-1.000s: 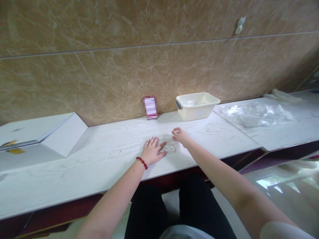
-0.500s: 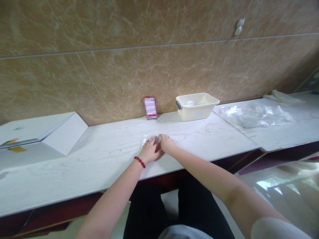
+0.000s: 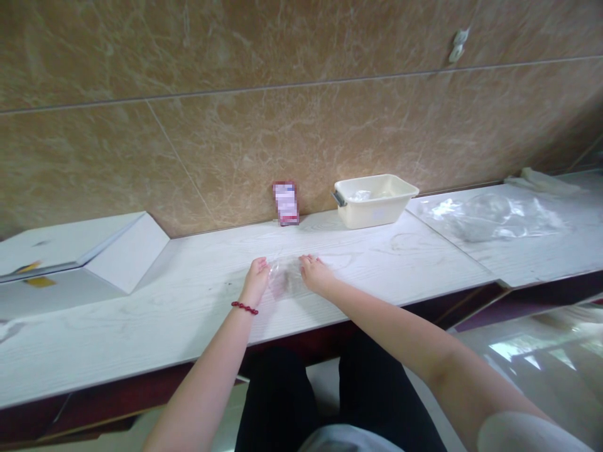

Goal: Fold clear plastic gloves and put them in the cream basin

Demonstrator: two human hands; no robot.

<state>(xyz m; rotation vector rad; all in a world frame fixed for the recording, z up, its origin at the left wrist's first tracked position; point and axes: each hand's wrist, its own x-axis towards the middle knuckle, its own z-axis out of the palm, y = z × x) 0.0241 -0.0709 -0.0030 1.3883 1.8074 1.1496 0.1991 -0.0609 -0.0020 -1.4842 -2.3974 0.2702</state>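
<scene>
A small clear plastic bag (image 3: 286,276) is spread between my two hands, just over the white wood-grain counter (image 3: 198,339). Its left edge is pinched by my left hand (image 3: 257,276), which wears a red bead bracelet (image 3: 245,307) at the wrist. At the bag's right edge is my right hand (image 3: 316,274), its fingers closed on the plastic. Something faintly pinkish shows through the bag's lower left; I cannot make out what it is.
Behind my hands a phone-like item (image 3: 286,203) leans against the marbled wall. Right of it stands a cream plastic bin (image 3: 372,215) holding some clear plastic. Farther right lie a large clear plastic bag (image 3: 494,216) and pale gloves or cloth (image 3: 541,182). A white box (image 3: 117,257) sits at left.
My left hand has moved left, away from my right hand, and its fingers have closed on the bag's edge. The bag now shows stretched between them. My right hand has barely moved.
</scene>
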